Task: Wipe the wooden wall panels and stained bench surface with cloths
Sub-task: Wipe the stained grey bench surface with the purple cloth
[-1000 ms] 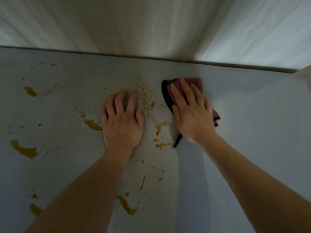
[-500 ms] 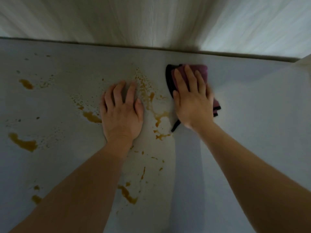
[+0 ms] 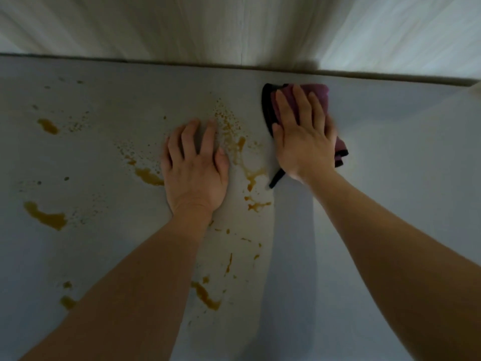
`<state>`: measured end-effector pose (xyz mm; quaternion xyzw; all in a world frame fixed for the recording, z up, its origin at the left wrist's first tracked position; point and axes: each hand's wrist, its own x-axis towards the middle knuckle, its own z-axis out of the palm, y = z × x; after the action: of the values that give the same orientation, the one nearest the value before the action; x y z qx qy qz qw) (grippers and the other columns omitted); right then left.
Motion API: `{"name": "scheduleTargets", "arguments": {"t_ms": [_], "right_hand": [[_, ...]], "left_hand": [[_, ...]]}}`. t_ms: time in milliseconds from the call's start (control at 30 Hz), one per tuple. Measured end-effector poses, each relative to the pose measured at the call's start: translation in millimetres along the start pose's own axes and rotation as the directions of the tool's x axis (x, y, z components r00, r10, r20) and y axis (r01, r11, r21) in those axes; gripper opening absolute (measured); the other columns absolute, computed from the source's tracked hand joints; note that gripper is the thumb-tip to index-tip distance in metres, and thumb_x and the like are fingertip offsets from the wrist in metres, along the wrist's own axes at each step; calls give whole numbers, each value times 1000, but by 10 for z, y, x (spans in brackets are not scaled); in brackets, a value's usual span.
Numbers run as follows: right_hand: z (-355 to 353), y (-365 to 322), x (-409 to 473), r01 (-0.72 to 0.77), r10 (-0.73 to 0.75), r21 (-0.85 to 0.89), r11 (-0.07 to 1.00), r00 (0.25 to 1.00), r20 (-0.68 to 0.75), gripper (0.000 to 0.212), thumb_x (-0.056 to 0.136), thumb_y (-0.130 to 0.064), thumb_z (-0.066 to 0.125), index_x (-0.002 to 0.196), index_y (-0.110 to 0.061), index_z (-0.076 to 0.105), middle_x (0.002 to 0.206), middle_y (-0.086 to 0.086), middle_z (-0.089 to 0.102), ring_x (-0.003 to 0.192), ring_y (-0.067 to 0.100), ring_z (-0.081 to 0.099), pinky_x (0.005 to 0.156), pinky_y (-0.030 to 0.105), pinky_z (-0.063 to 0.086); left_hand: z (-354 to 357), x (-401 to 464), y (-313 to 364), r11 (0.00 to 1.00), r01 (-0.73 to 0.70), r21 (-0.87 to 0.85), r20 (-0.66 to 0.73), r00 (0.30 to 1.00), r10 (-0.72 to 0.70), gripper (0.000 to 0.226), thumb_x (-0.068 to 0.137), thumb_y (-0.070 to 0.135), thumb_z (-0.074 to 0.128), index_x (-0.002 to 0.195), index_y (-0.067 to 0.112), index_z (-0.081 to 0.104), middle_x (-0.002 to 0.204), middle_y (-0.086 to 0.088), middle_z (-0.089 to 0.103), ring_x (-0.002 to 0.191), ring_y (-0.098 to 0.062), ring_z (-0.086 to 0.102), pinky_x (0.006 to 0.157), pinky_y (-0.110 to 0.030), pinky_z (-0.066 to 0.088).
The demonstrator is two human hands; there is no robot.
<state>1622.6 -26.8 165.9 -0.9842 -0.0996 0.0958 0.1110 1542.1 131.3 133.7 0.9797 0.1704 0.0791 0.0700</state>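
Observation:
The pale grey bench surface (image 3: 390, 178) fills most of the view, spattered with brown-orange stains (image 3: 235, 147) across its left and middle. My right hand (image 3: 304, 136) lies flat with straight fingers on a folded maroon cloth (image 3: 317, 93) with a dark edge, pressing it to the bench near the back wall. My left hand (image 3: 194, 168) rests flat on the bench beside the stains, fingers straight, holding nothing. The light wooden wall panels (image 3: 234, 27) rise behind the bench.
Bigger stain patches lie at the far left (image 3: 45, 217) and near the front (image 3: 205, 295). A dark seam (image 3: 156, 62) marks where bench meets wall. The bench to the right of the cloth shows no stains.
My right hand has pushed the cloth away from me, closer to the wall seam. My left hand has stayed in the same spot on the bench.

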Motion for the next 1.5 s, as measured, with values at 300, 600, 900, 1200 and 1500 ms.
{"name": "scheduleTargets", "arguments": {"t_ms": [300, 600, 900, 1200, 1500], "right_hand": [[220, -94, -723, 56, -59, -35, 998, 996, -69, 51, 98, -39, 30, 148, -36, 23, 157, -4, 20, 143, 20, 12, 112, 41, 8], [30, -307, 113, 23, -23, -10, 1000, 999, 35, 53, 101, -41, 23, 150, -39, 1, 159, -8, -7, 146, 18, -9, 115, 43, -3], [142, -227, -356, 98, -99, 36, 995, 995, 22, 51, 100, -42, 30, 149, -42, 13, 159, -8, 6, 146, 17, 0, 115, 43, 2], [59, -273, 232, 55, -55, 17, 998, 998, -35, 54, 100, -40, 28, 150, -36, 10, 160, -4, 3, 146, 19, 0, 115, 44, 5], [14, -167, 31, 103, -102, -11, 995, 994, 30, 53, 99, -44, 31, 148, -44, 11, 159, -9, 4, 145, 16, 0, 114, 43, 7]], "left_hand": [[-4, 4, 9, 1000, 0, -4, -3, 1000, 0, 52, 94, 42, 29, 142, 26, 38, 143, -7, 40, 130, -31, 32, 108, -48, 26], [19, -2, -14, 1000, -12, 7, 9, 1000, 12, 52, 93, 42, 30, 142, 27, 38, 144, -7, 40, 131, -30, 31, 110, -48, 27], [-6, 6, 4, 1000, 3, -10, 18, 1000, -2, 51, 94, 41, 30, 141, 27, 39, 144, -8, 40, 131, -30, 30, 110, -48, 25], [13, -10, -2, 1000, 0, 21, 29, 1000, 0, 52, 94, 42, 28, 143, 28, 35, 143, -7, 40, 131, -29, 30, 110, -45, 23], [8, 2, -3, 1000, -5, -2, 20, 1000, 5, 50, 93, 40, 32, 140, 25, 38, 141, -10, 42, 129, -31, 31, 109, -47, 22]]}}
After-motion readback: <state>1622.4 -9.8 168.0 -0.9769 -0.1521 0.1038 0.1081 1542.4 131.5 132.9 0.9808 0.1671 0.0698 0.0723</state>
